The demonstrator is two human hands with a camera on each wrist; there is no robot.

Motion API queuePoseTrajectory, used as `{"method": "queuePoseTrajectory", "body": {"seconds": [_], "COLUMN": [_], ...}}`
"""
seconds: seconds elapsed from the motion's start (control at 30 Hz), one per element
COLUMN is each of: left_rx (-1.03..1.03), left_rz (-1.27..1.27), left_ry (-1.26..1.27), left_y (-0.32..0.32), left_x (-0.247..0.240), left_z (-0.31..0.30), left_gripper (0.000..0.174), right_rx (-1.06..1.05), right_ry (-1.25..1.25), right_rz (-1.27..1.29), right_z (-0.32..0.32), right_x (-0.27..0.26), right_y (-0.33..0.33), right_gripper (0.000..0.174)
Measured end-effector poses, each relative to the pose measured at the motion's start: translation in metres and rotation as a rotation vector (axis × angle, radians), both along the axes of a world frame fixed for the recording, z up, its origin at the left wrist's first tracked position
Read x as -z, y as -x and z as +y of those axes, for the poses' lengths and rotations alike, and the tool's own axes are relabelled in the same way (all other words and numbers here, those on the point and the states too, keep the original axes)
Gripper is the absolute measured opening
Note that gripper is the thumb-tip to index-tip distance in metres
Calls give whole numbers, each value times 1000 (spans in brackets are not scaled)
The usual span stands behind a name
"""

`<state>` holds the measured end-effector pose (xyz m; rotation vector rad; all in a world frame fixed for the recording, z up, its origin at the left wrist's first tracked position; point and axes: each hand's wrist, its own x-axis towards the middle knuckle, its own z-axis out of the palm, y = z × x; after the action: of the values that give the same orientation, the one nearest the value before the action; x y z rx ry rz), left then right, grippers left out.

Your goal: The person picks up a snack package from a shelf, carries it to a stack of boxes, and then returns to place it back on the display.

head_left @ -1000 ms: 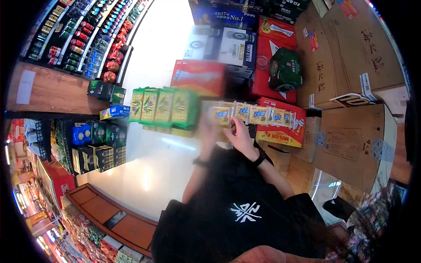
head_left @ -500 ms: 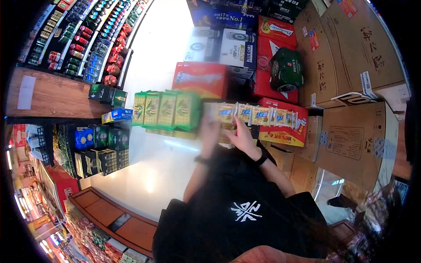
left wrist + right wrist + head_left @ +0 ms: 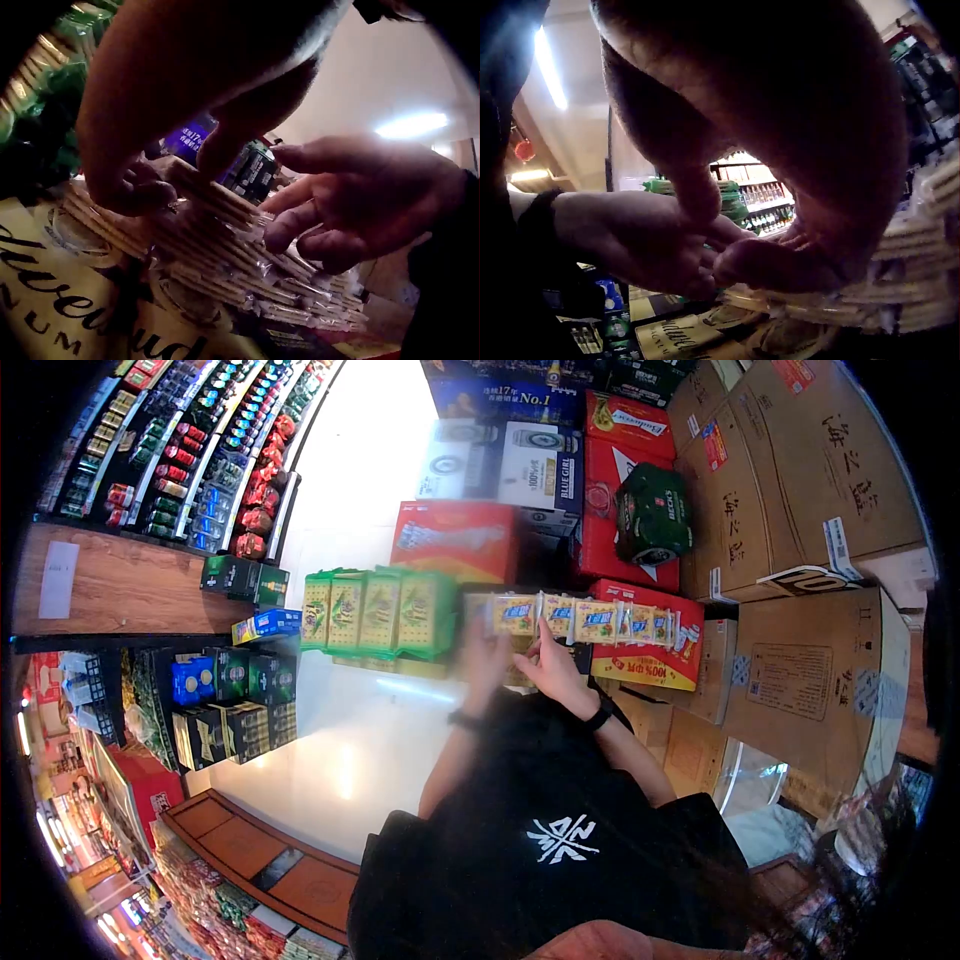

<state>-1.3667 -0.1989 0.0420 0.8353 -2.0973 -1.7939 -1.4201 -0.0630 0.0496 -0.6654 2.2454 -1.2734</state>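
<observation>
A row of clear-wrapped biscuit packets (image 3: 600, 622) with blue and yellow labels lies across boxes before the person. The left hand (image 3: 484, 665), blurred in the head view, is at the row's left end. In the left wrist view its thumb and curled fingers pinch the end of one biscuit packet (image 3: 214, 199). The right hand (image 3: 555, 672) is at the near side of the row, its index finger pointing up against a packet and its thumb spread away. In the right wrist view the fingertips of both hands come close together, partly hidden behind the right palm.
Green-wrapped biscuit packs (image 3: 380, 610) stand left of the hands. A red carton (image 3: 455, 540) is behind, and a red and yellow carton (image 3: 645, 665) is under the row's right end. Large brown cartons (image 3: 800, 670) rise at the right; drink shelves (image 3: 185, 450) are far left.
The head view has shifted slightly. Both hands stay at the left part of the row, with the left hand blurred throughout and the right index finger still against the packets.
</observation>
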Motion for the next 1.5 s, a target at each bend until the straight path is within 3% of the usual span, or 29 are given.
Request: {"method": "queuePoseTrajectory", "body": {"seconds": [0.17, 0.27, 0.47, 0.57, 1.07, 1.27, 1.5], "left_rx": [-78, -96, -64, -50, -10, 26, 5], "left_rz": [53, 79, 76, 96, 48, 70, 98], "left_ry": [46, 89, -12, -106, 82, 90, -75], "left_y": [-4, -6, -5, 0, -2, -1, 1], "left_x": [53, 79, 56, 12, 65, 41, 37], "left_z": [-10, -14, -11, -5, -4, -3, -3], "left_gripper": [52, 52, 51, 51, 52, 54, 53], "right_rx": [-100, -117, -163, -141, -111, -109, -104], "right_ry": [-126, -78, -112, -130, -131, -118, -96], "right_rz": [-46, -54, 27, 4, 1, 68, 18], "right_z": [-3, -6, -6, -5, -1, 1, 3], "right_x": [6, 1, 3, 0, 1, 9, -3], "right_y": [0, -2, -1, -2, -2, -2, -2], "right_gripper": [91, 92, 92, 93, 97, 97, 93]}}
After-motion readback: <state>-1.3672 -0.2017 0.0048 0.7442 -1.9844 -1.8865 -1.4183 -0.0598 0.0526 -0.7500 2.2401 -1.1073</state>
